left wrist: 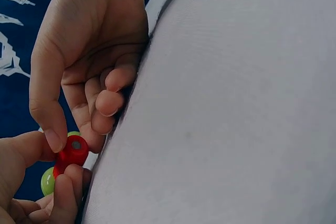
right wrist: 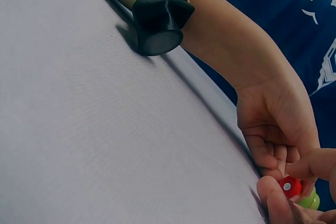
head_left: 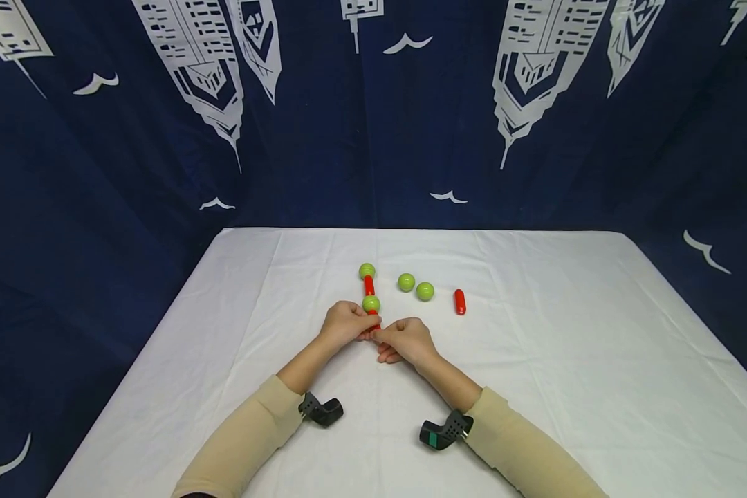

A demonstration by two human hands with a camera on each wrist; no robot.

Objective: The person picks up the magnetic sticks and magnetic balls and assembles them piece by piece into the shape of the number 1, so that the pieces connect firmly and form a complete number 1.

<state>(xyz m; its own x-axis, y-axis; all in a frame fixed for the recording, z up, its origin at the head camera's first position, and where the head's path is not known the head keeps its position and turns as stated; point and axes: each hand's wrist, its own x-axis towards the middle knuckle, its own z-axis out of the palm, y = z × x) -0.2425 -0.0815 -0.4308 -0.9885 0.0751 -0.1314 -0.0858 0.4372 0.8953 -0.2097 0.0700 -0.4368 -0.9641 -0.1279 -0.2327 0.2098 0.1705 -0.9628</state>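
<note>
So the head cam sits highest and farthest out, facing forward and down over the desk (head_left: pixel 566 346) to the backdrop (head_left: pixel 361 138), with left grip (head_left: pixel 348 324) and right grip (head_left: pixel 409 339) mid-frame. Wrist cams are way closer, tipped sideways: left cam (head_left: pixel 324 411) looks across at the right grip, right cam (head_left: pixel 445 433) across at the left arm (right wrist: pixel 231 45). All three catch the red piece (left wrist: pixel 67 160).

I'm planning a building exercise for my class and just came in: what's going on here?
A person's left hand and right hand both pinch a red rod over the white table. It sits at the near end of a line that runs on through a green ball, another red rod and a far green ball. To the right lie two loose green balls and one loose red rod.
</note>
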